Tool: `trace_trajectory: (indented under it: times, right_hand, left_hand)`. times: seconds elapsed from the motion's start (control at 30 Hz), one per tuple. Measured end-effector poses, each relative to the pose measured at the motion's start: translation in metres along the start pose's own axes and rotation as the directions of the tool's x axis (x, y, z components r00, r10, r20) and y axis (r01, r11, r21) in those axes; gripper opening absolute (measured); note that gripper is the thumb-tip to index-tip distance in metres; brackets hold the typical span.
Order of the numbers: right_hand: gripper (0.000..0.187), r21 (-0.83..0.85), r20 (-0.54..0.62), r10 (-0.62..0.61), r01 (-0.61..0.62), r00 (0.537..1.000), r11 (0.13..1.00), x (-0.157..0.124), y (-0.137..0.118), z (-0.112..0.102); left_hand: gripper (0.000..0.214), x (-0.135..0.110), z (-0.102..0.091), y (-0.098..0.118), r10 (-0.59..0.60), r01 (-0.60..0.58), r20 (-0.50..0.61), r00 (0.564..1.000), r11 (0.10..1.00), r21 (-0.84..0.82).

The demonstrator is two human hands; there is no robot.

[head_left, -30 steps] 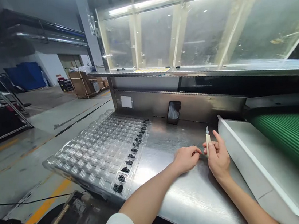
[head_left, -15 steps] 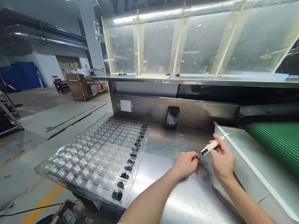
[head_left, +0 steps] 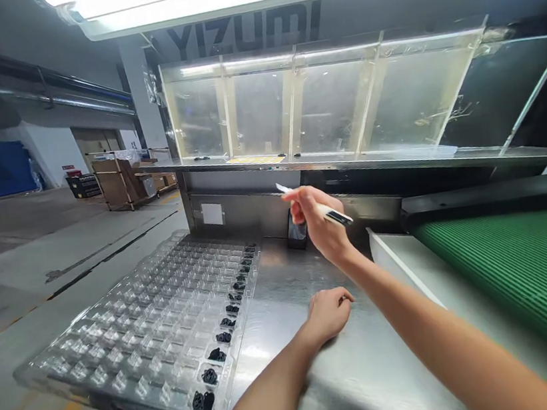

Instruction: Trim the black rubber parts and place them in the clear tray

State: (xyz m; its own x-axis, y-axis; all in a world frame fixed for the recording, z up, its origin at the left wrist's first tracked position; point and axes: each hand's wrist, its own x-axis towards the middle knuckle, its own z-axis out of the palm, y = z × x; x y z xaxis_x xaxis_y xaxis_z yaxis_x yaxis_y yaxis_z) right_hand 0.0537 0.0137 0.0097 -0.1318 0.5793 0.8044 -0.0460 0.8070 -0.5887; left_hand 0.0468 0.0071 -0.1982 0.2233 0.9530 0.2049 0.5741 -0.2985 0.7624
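My right hand [head_left: 320,222] is raised above the steel table [head_left: 355,369], fingers closed round a slim cream craft knife [head_left: 314,205] whose blade end points up and left. It hovers in front of a dark phone [head_left: 297,232] that leans on the back panel. My left hand [head_left: 328,311] rests on the table with its fingers curled under; whether anything is in them stays hidden. To its left lies a clear blister tray [head_left: 121,346] with many pockets. Small black plastic parts [head_left: 221,323] fill the column along its right edge.
A green ribbed conveyor belt [head_left: 523,266] runs at the right behind a white side rail [head_left: 403,268]. A steel shelf [head_left: 348,161] with clear panels spans the back under a bright lamp. Cartons on carts stand far left on the factory floor.
My right hand lifted the knife from beside my left hand up and leftward toward the phone. My left hand stayed on the table. The camera tilted upward.
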Motion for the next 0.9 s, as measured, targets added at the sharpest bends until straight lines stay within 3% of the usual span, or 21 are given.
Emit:
trace_trajectory:
  times: [0.1,0.17,0.3,0.37,0.43,0.5,0.63,0.77,0.9]
  right_hand:
    - [0.059,0.024,0.053,-0.085,0.084,0.995,0.996,0.050,0.010,0.013]
    - [0.044,0.103,0.036,-0.076,0.071,0.996,0.992,0.084,0.017,0.018]
    - [0.014,0.363,-0.045,0.221,-0.190,0.974,0.912,0.145,0.025,0.015]
    - [0.017,0.476,-0.043,0.353,-0.292,0.935,0.830,0.166,0.029,0.007]
    - [0.022,0.508,-0.046,0.381,-0.307,0.923,0.805,0.180,0.035,-0.003]
    - [0.025,0.432,-0.084,0.338,-0.271,0.938,0.860,0.189,0.044,-0.011]
    - [0.021,0.114,-0.159,0.200,-0.183,0.967,0.976,0.202,0.062,-0.027]
    - [0.012,-0.128,-0.212,0.177,-0.207,0.961,0.970,0.218,0.074,-0.053]
    - [0.007,-0.196,-0.273,0.195,-0.253,0.942,0.947,0.227,0.081,-0.078]
  left_hand:
    - [0.033,0.001,0.001,0.000,-0.016,0.016,0.007,1.000,1.000,-0.002]
    - [0.033,0.002,0.002,0.000,-0.025,0.025,0.011,1.000,1.000,0.008]
    - [0.033,0.003,0.002,0.002,-0.028,0.028,0.000,1.000,0.999,0.026]
    - [0.032,0.003,0.002,0.003,-0.033,0.033,-0.004,0.999,0.999,0.031]
    - [0.032,0.004,0.002,0.004,-0.043,0.043,0.004,0.999,0.998,0.035]
    - [0.032,0.004,0.001,0.005,-0.053,0.053,0.014,0.998,0.998,0.035]
    - [0.031,0.004,0.002,0.006,-0.049,0.049,0.012,0.999,0.999,0.023]
    - [0.032,0.004,0.003,0.003,-0.045,0.044,0.015,0.999,0.999,0.025]
    - [0.035,0.004,0.001,0.002,-0.035,0.034,0.021,0.999,0.999,0.034]
